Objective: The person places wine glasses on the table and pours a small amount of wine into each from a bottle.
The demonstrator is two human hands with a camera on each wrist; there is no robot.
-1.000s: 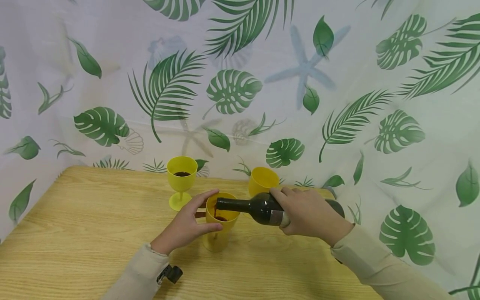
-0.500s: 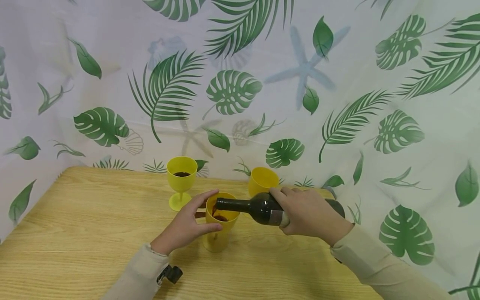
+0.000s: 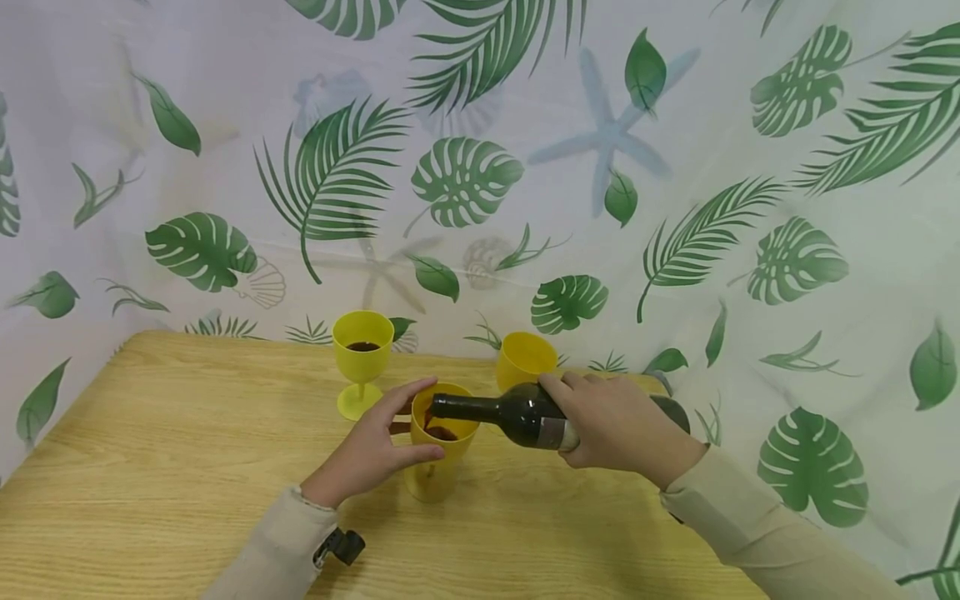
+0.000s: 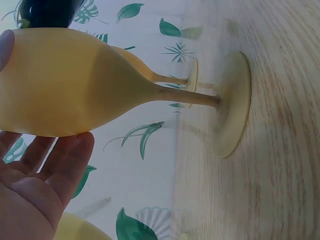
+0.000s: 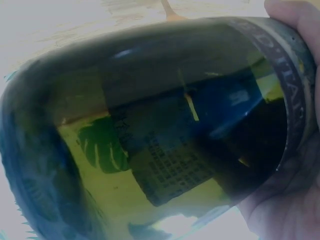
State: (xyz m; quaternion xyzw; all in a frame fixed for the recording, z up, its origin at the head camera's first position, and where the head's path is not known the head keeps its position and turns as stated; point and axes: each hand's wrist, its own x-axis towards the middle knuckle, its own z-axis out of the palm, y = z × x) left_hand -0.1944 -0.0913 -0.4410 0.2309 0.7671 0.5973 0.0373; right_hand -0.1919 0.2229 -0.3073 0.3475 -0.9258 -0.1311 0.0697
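My left hand point(image 3: 369, 457) holds a yellow wine goblet point(image 3: 460, 451) by its bowl, thumb on the near side and fingers on the far side. In the left wrist view, the goblet's foot point(image 4: 235, 105) rests on the table. My right hand point(image 3: 626, 432) grips a dark green wine bottle point(image 3: 517, 415) around its labelled body. The bottle lies nearly level, its mouth just inside the goblet's rim. Dark red liquid point(image 3: 441, 433) runs down inside and pools in the bowl. The right wrist view is filled by the bottle's glass point(image 5: 165, 115), with liquid inside.
Behind and left stands another yellow goblet point(image 3: 363, 358) with dark liquid in it. A third goblet point(image 3: 525, 360), partly hidden by the bottle, stands at the back right. The wooden table point(image 3: 187, 467) ends at a leaf-patterned curtain point(image 3: 480, 250).
The pool of dark liquid in the held goblet looks slightly larger. Both hands, the bottle and the goblets stay in nearly the same places.
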